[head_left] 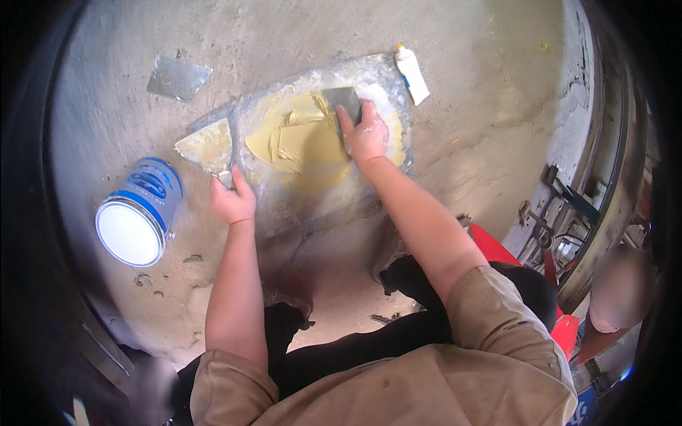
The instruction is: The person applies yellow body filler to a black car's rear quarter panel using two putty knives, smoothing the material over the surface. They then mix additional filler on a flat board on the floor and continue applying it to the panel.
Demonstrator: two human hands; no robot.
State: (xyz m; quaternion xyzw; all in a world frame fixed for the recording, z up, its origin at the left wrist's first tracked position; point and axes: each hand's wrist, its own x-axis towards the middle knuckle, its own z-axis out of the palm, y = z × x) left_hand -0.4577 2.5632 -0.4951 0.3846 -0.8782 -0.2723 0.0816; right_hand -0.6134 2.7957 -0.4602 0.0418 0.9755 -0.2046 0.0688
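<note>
My left hand (pixel 234 200) pinches the narrow end of a wide putty knife (pixel 207 147), whose flared blade is smeared with pale yellow filler. Thumb and fingers of my right hand (pixel 366 136) are closed on a flat grey spreader (pixel 342 101), held against a board at the upper right of a yellow putty patch (pixel 295 145). Ridges and folds show in the putty. The grey board (pixel 266 213) under it is streaked with white and yellow residue, and the putty knife is over its left edge.
A white tube with an orange cap (pixel 412 74) lies beyond the board's upper right corner. At upper left is a thin silvery plate (pixel 179 78). A blue can with a white lid (pixel 150 192) stands left. Tools (pixel 561 195) and another person (pixel 618 291) are at right.
</note>
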